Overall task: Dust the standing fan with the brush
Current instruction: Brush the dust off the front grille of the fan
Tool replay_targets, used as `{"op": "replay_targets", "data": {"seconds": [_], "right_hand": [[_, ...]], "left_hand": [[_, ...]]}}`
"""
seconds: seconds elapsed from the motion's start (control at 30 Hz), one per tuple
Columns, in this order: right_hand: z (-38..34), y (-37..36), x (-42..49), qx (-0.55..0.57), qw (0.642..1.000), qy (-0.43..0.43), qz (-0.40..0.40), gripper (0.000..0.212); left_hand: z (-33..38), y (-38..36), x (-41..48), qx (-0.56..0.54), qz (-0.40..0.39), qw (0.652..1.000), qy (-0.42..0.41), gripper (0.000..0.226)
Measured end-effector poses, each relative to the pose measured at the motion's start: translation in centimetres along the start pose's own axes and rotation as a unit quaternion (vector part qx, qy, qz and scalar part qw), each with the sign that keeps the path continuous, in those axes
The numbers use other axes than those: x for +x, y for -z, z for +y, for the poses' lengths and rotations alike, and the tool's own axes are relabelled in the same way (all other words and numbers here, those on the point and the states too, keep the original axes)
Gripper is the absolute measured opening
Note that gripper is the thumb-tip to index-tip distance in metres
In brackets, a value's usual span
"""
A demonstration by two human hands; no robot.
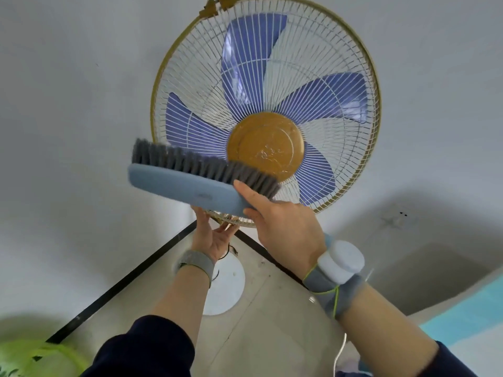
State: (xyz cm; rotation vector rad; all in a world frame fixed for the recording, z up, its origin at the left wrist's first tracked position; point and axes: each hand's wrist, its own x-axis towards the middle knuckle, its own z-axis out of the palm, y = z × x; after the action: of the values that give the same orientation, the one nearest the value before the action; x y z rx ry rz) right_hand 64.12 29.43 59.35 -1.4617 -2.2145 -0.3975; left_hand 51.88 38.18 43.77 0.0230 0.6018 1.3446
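The standing fan (321, 77) fills the upper middle: a white wire grille with a gold rim, blue blades and a round gold hub (265, 146). A light-blue brush (174, 183) with grey bristles lies across the grille's lower left, its bristles touching the wires beside the hub. My right hand (283, 227) grips the brush at its right end. My left hand (211, 235) reaches up to the grille's bottom rim, fingers curled at the wire edge behind the brush; how firmly it holds is partly hidden.
The fan's round white base (226, 284) stands on a beige floor with a black skirting line (122, 281) along white walls. A green object (32, 357) sits at bottom left, a white cord (340, 355) and a light-blue surface (468, 308) at bottom right.
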Motion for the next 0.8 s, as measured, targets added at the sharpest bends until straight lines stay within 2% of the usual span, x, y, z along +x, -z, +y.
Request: {"op": "replay_targets", "data": {"seconds": [0.1, 0.2, 0.23, 0.27, 0.3, 0.33, 0.4, 0.47, 0.53, 0.63, 0.7, 0.8], "right_hand": [[0.8, -1.6, -1.5, -0.007, 0.997, 0.005, -0.073, 0.05], [1.6, -1.7, -2.5, 0.055, 0.987, -0.033, -0.149, 0.047], [1.9, -1.5, -2.7, 0.071, 0.983, -0.049, -0.16, 0.047], [2.0, -1.2, -2.8, 0.079, 0.981, -0.058, -0.166, 0.047], [2.2, -0.9, -2.9, 0.081, 0.981, -0.06, -0.165, 0.046], [2.4, -0.5, -3.1, 0.08, 0.982, -0.058, -0.158, 0.046], [2.8, 0.2, -3.4, 0.066, 0.992, -0.034, -0.104, 0.045], [3.5, 1.0, -3.3, 0.071, 0.997, -0.018, -0.017, 0.043], [4.4, 1.0, -3.2, 0.072, 0.997, -0.007, 0.024, 0.043], [5.4, -0.2, -3.6, 0.046, 0.999, -0.011, 0.021, 0.045], [5.8, -1.5, -4.4, 0.037, 0.999, -0.024, -0.011, 0.045], [6.5, -3.4, -5.6, 0.02, 0.998, -0.028, -0.045, 0.045]], "left_hand": [[-0.1, 0.3, 0.3, -0.001, 0.019, 1.0, 0.01, 0.049], [-0.4, 0.5, -0.7, 0.008, -0.022, 1.0, 0.014, 0.027], [-0.5, 0.5, -1.0, 0.007, -0.038, 0.999, 0.008, 0.033], [-0.5, 0.5, -1.2, 0.013, -0.05, 0.999, -0.002, 0.052], [-0.5, 0.6, -1.2, 0.018, -0.063, 0.998, -0.008, 0.071], [-0.3, 0.5, -1.3, 0.022, -0.075, 0.997, -0.009, 0.08], [-0.2, 0.1, -1.3, 0.027, -0.078, 0.997, 0.002, 0.073], [-0.2, -0.4, -1.1, 0.003, -0.034, 0.999, 0.011, 0.055], [-0.2, -0.4, -0.8, -0.018, -0.007, 1.0, 0.023, 0.064], [-0.1, -0.3, -0.9, 0.002, -0.007, 0.999, 0.042, 0.072], [0.1, 0.0, -1.0, 0.028, -0.012, 0.998, 0.046, 0.061], [0.3, 0.1, -1.3, 0.088, -0.06, 0.994, -0.011, 0.027]]}}
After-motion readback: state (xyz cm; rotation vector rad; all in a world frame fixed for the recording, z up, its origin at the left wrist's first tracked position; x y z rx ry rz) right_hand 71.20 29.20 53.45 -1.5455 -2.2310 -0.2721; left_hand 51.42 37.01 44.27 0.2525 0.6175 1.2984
